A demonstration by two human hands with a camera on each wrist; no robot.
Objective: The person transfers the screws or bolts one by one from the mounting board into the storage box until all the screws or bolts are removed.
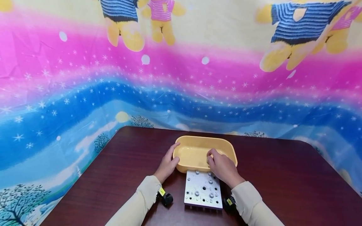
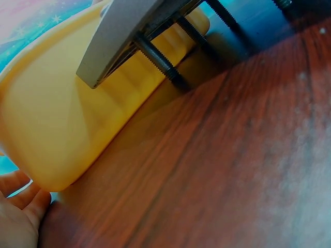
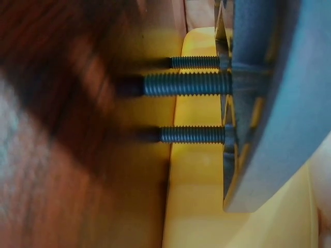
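Note:
A yellow plastic bin (image 1: 192,153) stands on the table, its inside mostly bare. My left hand (image 1: 167,164) rests against the bin's left end, with fingers and thumb spread along the rim; in the left wrist view its fingers (image 2: 23,196) touch the outer corner. Over the bin's near right part, my right hand (image 1: 223,166) pinches a small shiny piece (image 1: 207,159), mostly hidden by the fingers. Just in front of the bin is a silver metal plate (image 1: 202,188) with holes and several bolts. Threaded bolt ends (image 3: 194,83) stick out below the plate.
The dark reddish wooden table (image 1: 282,175) extends to both sides. Behind it hangs a printed cloth (image 1: 181,81) with snowflakes and bears. A black wrist camera (image 1: 167,199) is strapped at the left cuff, another camera (image 1: 229,202) at the right.

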